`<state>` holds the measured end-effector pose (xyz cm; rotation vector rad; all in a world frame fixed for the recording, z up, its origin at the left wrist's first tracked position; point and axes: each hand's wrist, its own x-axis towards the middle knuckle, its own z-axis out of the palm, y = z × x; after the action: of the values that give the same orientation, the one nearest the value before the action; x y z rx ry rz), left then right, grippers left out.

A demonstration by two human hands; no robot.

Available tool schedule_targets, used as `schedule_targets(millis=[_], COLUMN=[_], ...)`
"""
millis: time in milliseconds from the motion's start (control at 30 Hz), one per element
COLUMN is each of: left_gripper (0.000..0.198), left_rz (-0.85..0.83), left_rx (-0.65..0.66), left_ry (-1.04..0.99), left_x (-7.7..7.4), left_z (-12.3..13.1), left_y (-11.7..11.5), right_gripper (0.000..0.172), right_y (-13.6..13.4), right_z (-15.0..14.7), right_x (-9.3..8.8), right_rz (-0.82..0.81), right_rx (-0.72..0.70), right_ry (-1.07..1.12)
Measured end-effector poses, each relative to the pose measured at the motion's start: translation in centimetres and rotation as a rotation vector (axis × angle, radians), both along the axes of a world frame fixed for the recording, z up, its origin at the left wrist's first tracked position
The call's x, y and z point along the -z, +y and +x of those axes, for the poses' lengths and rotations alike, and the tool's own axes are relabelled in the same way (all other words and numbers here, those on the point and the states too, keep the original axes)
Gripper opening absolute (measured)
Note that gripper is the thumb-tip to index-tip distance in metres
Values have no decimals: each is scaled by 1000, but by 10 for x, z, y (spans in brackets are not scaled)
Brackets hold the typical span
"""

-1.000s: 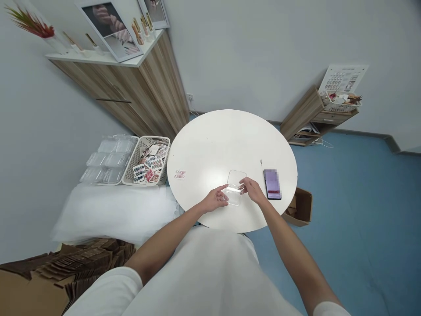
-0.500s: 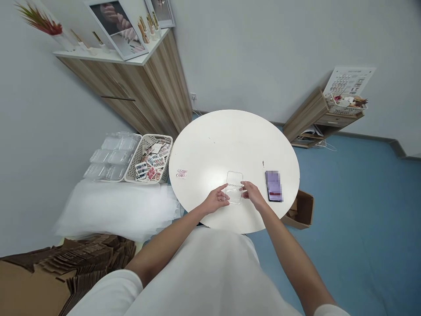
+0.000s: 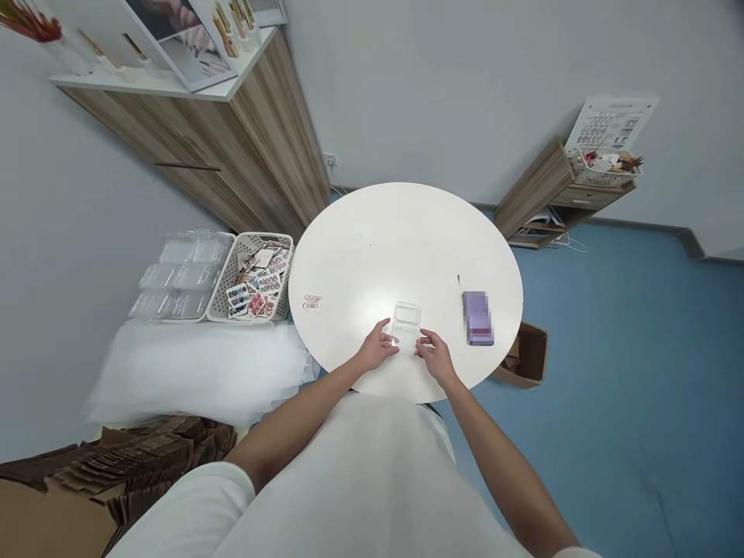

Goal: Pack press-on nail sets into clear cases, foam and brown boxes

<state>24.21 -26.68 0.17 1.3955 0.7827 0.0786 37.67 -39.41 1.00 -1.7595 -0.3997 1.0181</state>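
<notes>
A clear plastic case (image 3: 408, 314) lies unfolded near the front edge of the round white table (image 3: 407, 225), its lid half pointing away from me. My left hand (image 3: 377, 346) is at the case's left side, fingers spread, with the fingertips at its edge. On the right side, my right hand (image 3: 433, 355) grips the lower half between thumb and fingers. Toward the table's left edge lies a small card of pink press-on nails (image 3: 312, 302). A phone with a blurred purple screen (image 3: 477, 318) rests on the right.
Left of the table stand a basket of nail cards (image 3: 215, 302) and a stack of clear cases (image 3: 174, 275), with plastic sheets (image 3: 198, 368) and folded cardboard (image 3: 156, 465) nearer me. An open carton (image 3: 532, 356) sits on the floor at right.
The view has shifted slightly. The lid half of the case is now tilted up more and looks shorter. My right hand has closed in on the case's right edge.
</notes>
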Motion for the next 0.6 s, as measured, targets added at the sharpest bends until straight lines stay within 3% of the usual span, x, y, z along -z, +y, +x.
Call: schedule_targets(millis=[100, 300, 600], left_gripper=[66, 62, 59], left_rz=[78, 217, 183], left_rx=[-9, -81, -32], left_ry=[67, 185, 270], left_x=[5, 8, 16], left_z=[2, 6, 16], left_y=[0, 0, -3], right_gripper=[44, 44, 49], right_y=[6, 11, 13], right_z=[0, 1, 4], right_x=[9, 15, 30], right_rz=[-48, -128, -214], right_rx=[-8, -68, -84], right_ry=[-33, -66, -182])
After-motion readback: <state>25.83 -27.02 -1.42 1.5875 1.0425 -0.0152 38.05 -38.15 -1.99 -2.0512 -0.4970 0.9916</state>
